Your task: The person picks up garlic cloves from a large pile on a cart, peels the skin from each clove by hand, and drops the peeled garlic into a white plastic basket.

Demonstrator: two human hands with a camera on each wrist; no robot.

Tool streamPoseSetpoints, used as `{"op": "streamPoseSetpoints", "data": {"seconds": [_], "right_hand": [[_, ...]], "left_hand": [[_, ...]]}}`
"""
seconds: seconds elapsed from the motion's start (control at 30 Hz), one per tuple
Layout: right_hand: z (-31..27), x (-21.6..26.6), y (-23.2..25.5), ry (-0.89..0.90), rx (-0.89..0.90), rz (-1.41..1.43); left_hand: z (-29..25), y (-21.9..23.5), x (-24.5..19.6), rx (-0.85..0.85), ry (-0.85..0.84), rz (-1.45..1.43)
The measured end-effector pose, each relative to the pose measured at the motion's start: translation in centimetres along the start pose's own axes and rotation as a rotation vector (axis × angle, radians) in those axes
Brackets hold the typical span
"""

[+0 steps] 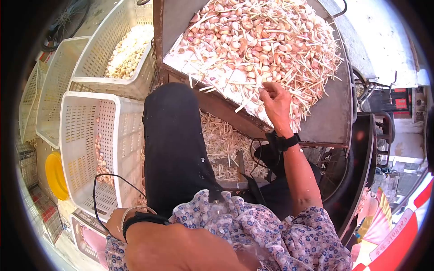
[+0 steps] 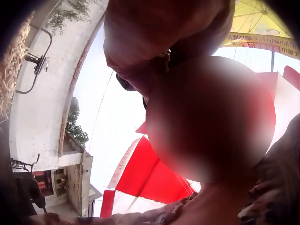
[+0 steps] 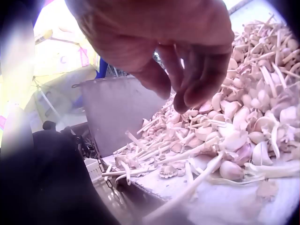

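Note:
Garlic cloves mixed with dry stalks (image 1: 271, 43) are heaped on a metal-sided table (image 1: 323, 128). My right hand (image 1: 278, 106) is over the near edge of the heap, palm down. In the right wrist view the fingers of this hand (image 3: 164, 51) hang loosely bent just above the cloves (image 3: 234, 122), with a gap between thumb and fingers and nothing seen between them. My left hand (image 1: 185, 248) is raised close to my upper body, its fingers out of sight in the head view. In the left wrist view that hand (image 2: 164, 37) is dark, and its grip is unclear.
At the left stand white plastic crates, one with peeled cloves (image 1: 129, 52), another (image 1: 81, 149) with a few cloves inside. A yellow lid or basin (image 1: 56, 175) lies beside them. Stalks (image 1: 226, 140) litter the space below the table, near my knees. A black cable loops near my left wrist.

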State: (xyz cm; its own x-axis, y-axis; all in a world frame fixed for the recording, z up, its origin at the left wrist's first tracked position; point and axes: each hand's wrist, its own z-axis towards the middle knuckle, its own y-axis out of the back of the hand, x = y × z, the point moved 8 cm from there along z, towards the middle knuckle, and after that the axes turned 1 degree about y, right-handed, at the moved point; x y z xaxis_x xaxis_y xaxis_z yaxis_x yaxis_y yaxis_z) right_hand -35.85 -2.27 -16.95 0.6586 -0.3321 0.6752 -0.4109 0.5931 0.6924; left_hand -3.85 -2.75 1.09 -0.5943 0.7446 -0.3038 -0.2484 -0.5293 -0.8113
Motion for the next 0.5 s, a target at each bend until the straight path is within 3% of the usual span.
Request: {"op": "streamPoseSetpoints", "data": {"seconds": [0.07, 0.13, 0.17, 0.23, 0.27, 0.33, 0.4, 0.43, 0.5], "right_hand": [[2.8, 0.8, -1.9, 0.27, -0.013, -0.24], [4.7, -0.4, -4.4, 0.351, 0.032, -0.466], [5.5, -0.9, -5.4, 0.332, 0.097, -0.54], [6.4, -0.9, -6.9, 0.343, 0.188, -0.622], [6.6, -0.6, -7.3, 0.338, 0.204, -0.66], [6.9, -0.1, -7.9, 0.321, 0.24, -0.733], [6.9, 0.2, -8.2, 0.334, 0.262, -0.775], [6.6, 0.3, -8.2, 0.35, 0.265, -0.775], [6.4, 0.3, -8.3, 0.387, 0.263, -0.772]], "left_hand": [[0.9, 2.9, -1.2, 0.034, 0.051, 0.074], [1.7, 4.8, -1.4, 0.051, 0.108, 0.126], [0.5, 6.8, -3.1, -0.372, -0.096, 0.204], [-2.7, 12.6, -9.1, -0.682, -0.316, 0.576], [-6.0, 16.4, -12.3, -0.957, -0.358, 0.799], [-11.4, 22.8, -17.0, -1.276, -0.281, 1.126], [-17.6, 29.0, -19.2, -1.331, -0.006, 1.421], [-17.2, 29.1, -19.1, -1.346, 0.141, 1.568], [-15.4, 28.7, -18.4, -1.216, 0.154, 1.729]]}}
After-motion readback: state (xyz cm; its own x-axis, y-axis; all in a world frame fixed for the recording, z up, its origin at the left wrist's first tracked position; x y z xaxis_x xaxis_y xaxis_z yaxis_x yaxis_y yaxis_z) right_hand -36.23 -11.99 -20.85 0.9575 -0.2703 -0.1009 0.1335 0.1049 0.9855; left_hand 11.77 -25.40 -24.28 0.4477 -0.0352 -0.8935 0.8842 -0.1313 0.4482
